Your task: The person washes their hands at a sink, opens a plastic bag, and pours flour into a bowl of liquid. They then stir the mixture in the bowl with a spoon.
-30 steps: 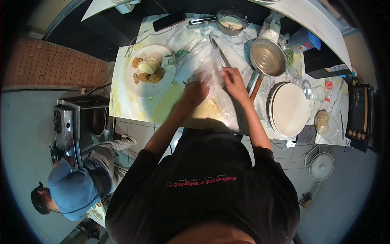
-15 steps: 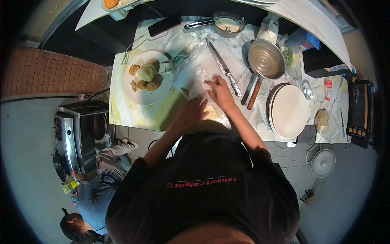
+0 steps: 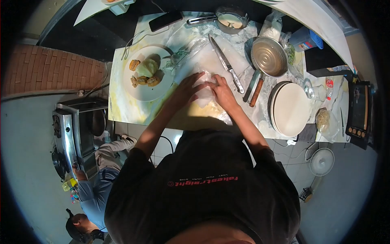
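Note:
Both hands are on a clear plastic bag (image 3: pixel 204 101) at the middle of the marble-patterned counter. My left hand (image 3: pixel 187 90) comes in from the left, its fingers closed on the bag's upper part. Opposite it, my right hand (image 3: pixel 221 91) pinches the same plastic from the right, the fingertips of the two hands nearly touching. What lies inside the bag cannot be made out. Beyond the hands a white cutting sheet (image 3: pixel 211 57) carries a knife (image 3: pixel 223 59) with its blade pointing away. A white plate (image 3: pixel 136 92) to the left holds a pale green piece and several browned pieces.
A metal pan (image 3: pixel 268 57), stacked plates (image 3: pixel 290 110) and a bagged item (image 3: pixel 323 120) are on the right. A saucepan (image 3: pixel 231 21) and a phone (image 3: pixel 165 21) lie at the back. At lower left, another person (image 3: pixel 95 195) is beside a stove (image 3: pixel 67 130).
My left hand has moved up and onto the plastic next to my right hand. The other person's head and arm have shifted slightly.

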### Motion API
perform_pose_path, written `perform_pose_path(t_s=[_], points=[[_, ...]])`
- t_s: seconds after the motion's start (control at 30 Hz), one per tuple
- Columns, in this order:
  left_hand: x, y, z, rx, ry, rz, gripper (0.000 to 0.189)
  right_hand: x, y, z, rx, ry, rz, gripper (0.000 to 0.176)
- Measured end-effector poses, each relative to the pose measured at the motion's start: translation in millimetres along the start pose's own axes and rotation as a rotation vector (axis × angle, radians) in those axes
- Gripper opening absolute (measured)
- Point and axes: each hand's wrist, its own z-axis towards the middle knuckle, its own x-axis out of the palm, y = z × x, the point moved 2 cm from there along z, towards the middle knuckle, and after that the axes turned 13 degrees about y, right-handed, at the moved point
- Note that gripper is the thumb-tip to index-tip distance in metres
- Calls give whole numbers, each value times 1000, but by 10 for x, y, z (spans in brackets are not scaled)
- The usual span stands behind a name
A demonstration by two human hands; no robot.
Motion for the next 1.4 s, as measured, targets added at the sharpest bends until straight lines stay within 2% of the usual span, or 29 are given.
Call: perform_pose_path(t_s=[0.03, 0.17, 0.23, 0.27, 0.33, 0.37, 0.43, 0.47, 0.53, 0.57, 0.63, 0.67, 0.73, 0.77, 0.83, 0.97, 1.03, 1.07, 1.13, 1.17, 1.2, 1.23, 1.27, 1.33, 1.37, 1.4], points=[[51, 63, 41, 47, -18, 138, 49, -19, -16, -5, -8, 16, 26, 40], [300, 261, 118, 6, -112, 178, 44, -30, -181, -73, -79, 11, 111, 33], [431, 359, 136, -187, -114, -166, 45, -68, -192, -115, -123, -2, 205, 38], [519, 385, 148, -184, -111, -165, 45, -129, -109, -135, -121, -5, 206, 38], [636, 415, 149, -296, -302, -122, 48, -265, 104, -204, 67, -5, 435, 50], [575, 365, 185, -295, -300, -123, 48, -264, 154, -215, 69, -6, 436, 50], [434, 292, 254, -512, -182, -660, 54, -262, 230, -229, 15, -75, 443, 63], [479, 346, 257, -511, -178, -660, 54, -234, 227, -212, 18, -77, 444, 63], [674, 528, 259, -416, -41, -386, 56, -153, 186, -147, 0, -135, 394, 61], [783, 577, 236, -411, -40, -384, 56, -118, 170, -114, 2, -140, 392, 61], [883, 506, 202, -176, -355, -41, 51, -57, 95, -81, 140, -152, 483, 53], [769, 367, 230, -162, -352, -47, 51, -23, 55, -62, 150, -162, 476, 53], [376, 13, 265, -208, -321, 39, 49, 31, 9, -17, 159, -174, 467, 41], [415, 5, 240, -198, -317, 37, 49, 23, 16, -7, 166, -182, 465, 41], [536, 19, 195, -348, -141, 0, 47, 18, 46, 9, 164, -158, 464, 33], [507, -203, 160, -341, -184, -20, 46, 101, 15, 58, 197, -169, 371, 39], [461, -307, 143, -184, -241, -234, 44, 140, -32, 81, 191, -240, 369, 38], [500, -288, 118, -184, -239, -233, 44, 136, -72, 89, 220, -268, 452, 35], [612, -171, 54, -212, -316, -1311, 40, 149, -107, 93, 243, -295, 536, 31], [536, -193, 16, -212, -318, -1308, 40, 158, -108, 83, 266, -294, 777, 29], [426, -231, -24, -274, -344, -1565, 39, 159, -104, 74, 287, -291, 1015, 27], [367, -247, -47, -336, -368, -1823, 39, 147, -81, 68, 286, -293, 1013, 27], [421, -174, -64, -334, -367, -1823, 39, 131, -39, 59, 265, -327, 968, 25], [591, 7, -72, -321, -174, -1449, 37, 109, 7, 44, 241, -362, 922, 24], [551, -30, -42, -320, -176, -1446, 37, 104, 29, 40, 223, -372, 881, 23], [468, -115, 14, -331, -148, -1239, 37, 90, 49, 41, 207, -383, 840, 22]])
